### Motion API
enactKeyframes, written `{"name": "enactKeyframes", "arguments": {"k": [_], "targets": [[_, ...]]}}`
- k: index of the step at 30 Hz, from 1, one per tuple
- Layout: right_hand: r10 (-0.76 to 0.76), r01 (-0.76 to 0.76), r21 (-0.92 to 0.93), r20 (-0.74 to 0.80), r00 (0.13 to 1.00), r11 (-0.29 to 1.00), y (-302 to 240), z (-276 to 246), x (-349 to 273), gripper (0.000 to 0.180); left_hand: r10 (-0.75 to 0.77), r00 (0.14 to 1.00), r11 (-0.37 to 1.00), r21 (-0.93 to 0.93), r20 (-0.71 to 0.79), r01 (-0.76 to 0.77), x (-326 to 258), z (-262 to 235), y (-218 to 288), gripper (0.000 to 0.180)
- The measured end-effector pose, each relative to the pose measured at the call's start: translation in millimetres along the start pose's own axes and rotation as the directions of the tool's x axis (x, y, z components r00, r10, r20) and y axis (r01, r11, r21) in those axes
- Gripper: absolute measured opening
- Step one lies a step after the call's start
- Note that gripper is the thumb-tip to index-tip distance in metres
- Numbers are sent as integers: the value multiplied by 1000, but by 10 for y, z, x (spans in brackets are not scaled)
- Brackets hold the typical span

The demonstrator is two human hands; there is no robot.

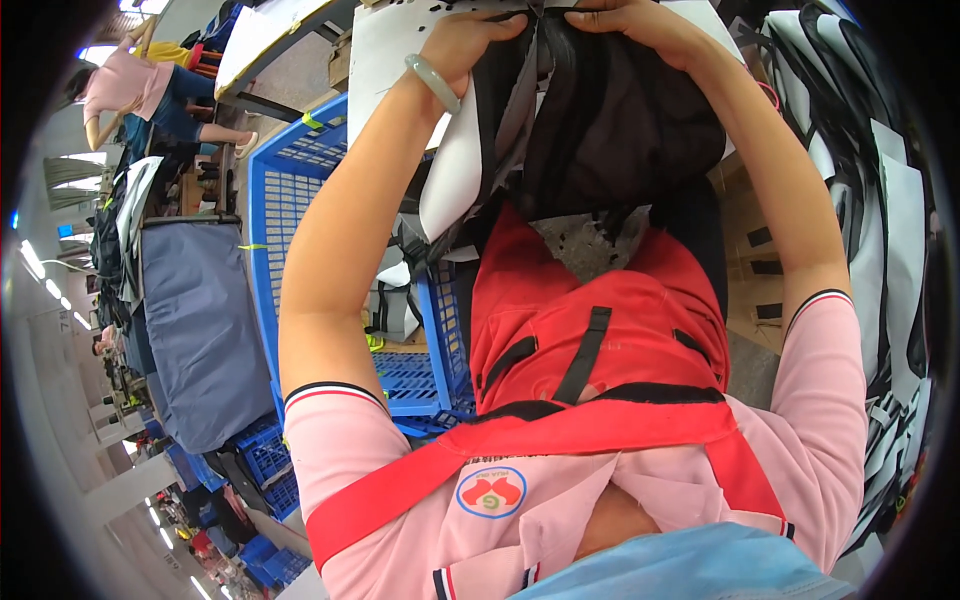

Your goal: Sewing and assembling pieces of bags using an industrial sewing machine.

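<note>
A black fabric piece [625, 125] with a sheer, mesh-like panel and dark edging hangs over the near edge of the white worktable [385, 50], above my lap. Joined to it or lying against it, a white panel with black trim [452, 180] hangs at its left; I cannot tell which. My left hand [462, 48], with a pale bangle at the wrist, pinches the upper left edge of the black fabric. At its upper right edge my right hand [645, 25] grips the same piece with bent fingers. The fingertips of both hands come close together at the picture's top edge.
A blue plastic basket [262, 190] with fabric pieces inside stands left of my legs. White and black panels [880, 220] hang in a thick stack at the right, beside cardboard [752, 245]. A grey-blue cloth-covered stack [200, 330] and another person [135, 85] are farther left.
</note>
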State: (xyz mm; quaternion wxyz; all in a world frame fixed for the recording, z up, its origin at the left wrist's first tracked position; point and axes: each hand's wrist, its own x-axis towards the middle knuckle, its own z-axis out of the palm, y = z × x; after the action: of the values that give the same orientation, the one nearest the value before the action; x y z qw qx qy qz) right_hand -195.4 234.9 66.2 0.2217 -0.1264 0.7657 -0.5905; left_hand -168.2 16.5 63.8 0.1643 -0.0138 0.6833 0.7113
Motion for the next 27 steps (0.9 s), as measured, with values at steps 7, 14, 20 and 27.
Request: {"name": "enactKeyframes", "arguments": {"k": [7,14,20,27], "targets": [[52,-58,-148,-44,998,987,-185,116,-158,33,65,998,998,-15,20,-65,-39,-46,-31,27],[-1,-4,-138,-34,999,990,-74,59,-11,39,368,869,930,-121,331,-348,58,-272,-115,26],[-108,88,-104,-205,973,991,172,-220,-309,36,94,995,994,-62,33,-92,-188,-260,-27,24],[-530,643,-575,382,757,505,347,998,-1511,12,160,965,724,639,208,-258,-593,365,-111,29]]}}
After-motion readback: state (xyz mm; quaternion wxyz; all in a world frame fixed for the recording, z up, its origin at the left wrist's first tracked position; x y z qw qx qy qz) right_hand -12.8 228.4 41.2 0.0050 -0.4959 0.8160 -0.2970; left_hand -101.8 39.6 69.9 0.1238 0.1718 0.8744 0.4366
